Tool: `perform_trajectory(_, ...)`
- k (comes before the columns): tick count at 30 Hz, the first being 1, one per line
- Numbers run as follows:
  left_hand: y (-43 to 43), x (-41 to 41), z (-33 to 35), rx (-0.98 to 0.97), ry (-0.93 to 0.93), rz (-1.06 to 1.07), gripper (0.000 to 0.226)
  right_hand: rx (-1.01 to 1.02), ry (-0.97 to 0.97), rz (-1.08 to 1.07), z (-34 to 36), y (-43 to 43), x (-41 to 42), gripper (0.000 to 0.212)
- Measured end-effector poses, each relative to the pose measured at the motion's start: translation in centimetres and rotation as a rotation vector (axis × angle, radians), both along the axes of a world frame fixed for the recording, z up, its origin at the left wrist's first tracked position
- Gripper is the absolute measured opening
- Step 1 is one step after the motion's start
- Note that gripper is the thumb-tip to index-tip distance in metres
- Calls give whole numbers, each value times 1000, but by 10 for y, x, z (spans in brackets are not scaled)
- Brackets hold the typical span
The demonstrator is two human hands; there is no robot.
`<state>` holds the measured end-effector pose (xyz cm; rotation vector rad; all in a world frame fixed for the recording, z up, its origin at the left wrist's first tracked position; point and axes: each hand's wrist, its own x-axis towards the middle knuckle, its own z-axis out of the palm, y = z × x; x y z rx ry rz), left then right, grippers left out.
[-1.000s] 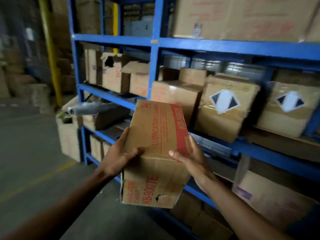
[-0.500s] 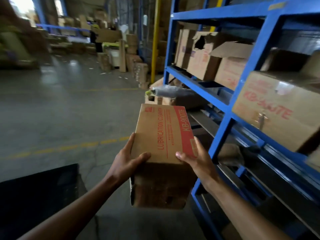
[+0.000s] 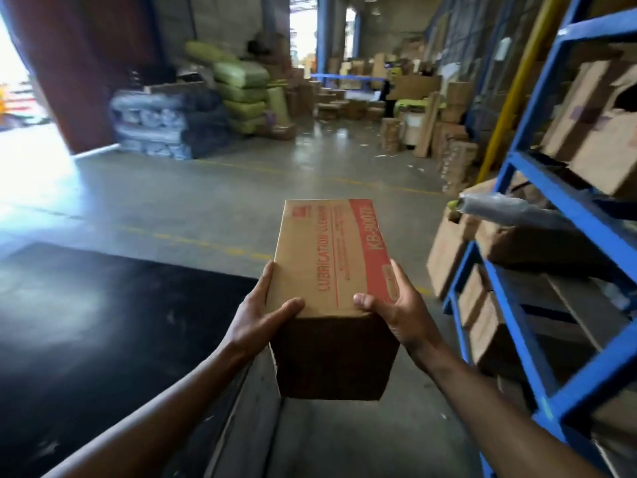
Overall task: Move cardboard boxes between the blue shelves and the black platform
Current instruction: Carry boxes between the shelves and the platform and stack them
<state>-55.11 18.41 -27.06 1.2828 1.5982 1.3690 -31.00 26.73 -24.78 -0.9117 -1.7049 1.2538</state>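
I hold a brown cardboard box (image 3: 327,257) with red "LUBRICATION CLEANER" print in front of me, above the concrete floor. My left hand (image 3: 262,315) grips its left side and my right hand (image 3: 396,312) grips its right side, thumbs on top. The black platform (image 3: 103,332) lies low at the left, its near edge just left of the box. The blue shelves (image 3: 537,257) stand at the right, loaded with more cardboard boxes (image 3: 599,132).
A plastic-wrapped roll (image 3: 506,210) sticks out from the shelves at the right. Cartons (image 3: 444,250) sit on the floor by the shelf foot. Stacked sacks (image 3: 238,94) and more boxes (image 3: 389,132) stand far across the concrete floor. A yellow post (image 3: 510,98) rises beside the shelves.
My view has swung left, away from the shelves, with the box carried along in both hands. The black platform now fills much more of the left side.
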Motion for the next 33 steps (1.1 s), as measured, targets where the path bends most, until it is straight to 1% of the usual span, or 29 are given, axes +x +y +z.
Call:
perform_trajectory(3,-34,-18,1,-39,39,103,116,-26,7,130,-10,-2,-29,64)
perform_trajectory(7,-78,-47,-2,-59,77,256,116,-61,-7,274,-18,-13,-78,71)
perform_trajectory(11,-117,-78,-6,-71,123,410,116,-79,-26,386,-22,-31,-132,72)
perform_trajectory(14,-140,-107,-9,-89,132,498,119,-96,-43,461,-25,-42,-173,66)
perform_trajectory(16,-153,-127,-14,-102,123,541,119,-104,-61,511,-27,-47,-201,66)
perform_trajectory(20,-169,-166,-29,-114,92,600,109,-116,-79,581,-39,-53,-254,72)
perform_trajectory(24,-177,-197,-55,-141,41,618,108,-142,-133,621,-65,-55,-293,73)
perform_trajectory(28,-178,-211,-88,-118,-8,640,110,-144,-189,618,-88,-52,-319,98)
perform_trajectory(29,-175,-214,-93,-95,-34,649,109,-145,-194,611,-90,-48,-326,99)
perform_trajectory(31,-166,-221,-97,-70,-75,651,105,-156,-196,599,-91,-42,-336,98)
perform_trajectory(33,-159,-232,-97,-50,-98,633,108,-157,-202,589,-89,-37,-346,89)
